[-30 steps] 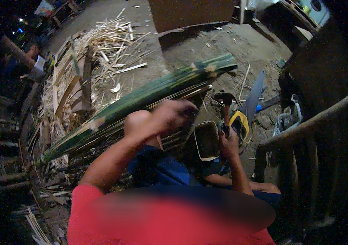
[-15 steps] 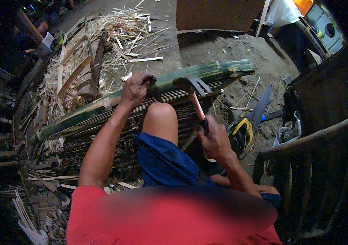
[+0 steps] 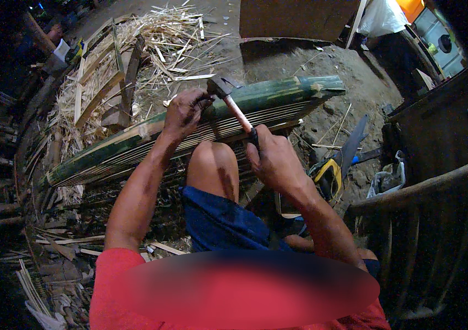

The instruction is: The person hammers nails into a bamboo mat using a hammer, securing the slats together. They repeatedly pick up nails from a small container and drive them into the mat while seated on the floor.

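Since 0.5 s ago, hammer [image 3: 233, 104] has swung down; head now at left hand [image 3: 185, 111], which is closed on bamboo [image 3: 201, 129] across the knee. Right hand [image 3: 274, 159] fist-tight on handle. Bamboo already partly split into strips w/ green skin intact; work prob. mid-way.
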Demonstrator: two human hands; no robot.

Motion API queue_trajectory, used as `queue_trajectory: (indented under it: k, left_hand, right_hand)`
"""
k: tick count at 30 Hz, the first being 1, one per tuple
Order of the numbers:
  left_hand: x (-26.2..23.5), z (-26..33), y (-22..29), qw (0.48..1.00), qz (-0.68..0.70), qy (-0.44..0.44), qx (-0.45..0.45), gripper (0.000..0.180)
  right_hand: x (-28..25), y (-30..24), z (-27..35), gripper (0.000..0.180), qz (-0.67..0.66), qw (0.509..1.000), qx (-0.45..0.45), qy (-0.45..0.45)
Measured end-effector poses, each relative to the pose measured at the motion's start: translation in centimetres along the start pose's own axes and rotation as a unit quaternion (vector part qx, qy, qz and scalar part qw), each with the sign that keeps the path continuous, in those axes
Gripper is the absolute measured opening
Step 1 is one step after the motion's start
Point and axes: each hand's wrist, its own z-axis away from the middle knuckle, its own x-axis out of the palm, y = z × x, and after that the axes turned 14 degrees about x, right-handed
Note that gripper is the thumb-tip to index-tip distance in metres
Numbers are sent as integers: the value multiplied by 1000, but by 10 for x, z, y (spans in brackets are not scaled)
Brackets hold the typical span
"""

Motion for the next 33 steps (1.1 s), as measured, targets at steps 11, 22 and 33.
queue_trajectory:
  k: [11,22,33]
  left_hand:
    - [5,4,-11,999,-22,-25,-12,19]
    - [-26,32,-16,916,-257,-307,7,80]
    - [-18,50,-7,927,-308,-216,3,78]
  right_hand:
    - [4,-3,1,23,-10,1000,1,0]
    - [14,21,0,25,-7,995,98,9]
    - [0,-2,41,15,-133,984,-38,116]
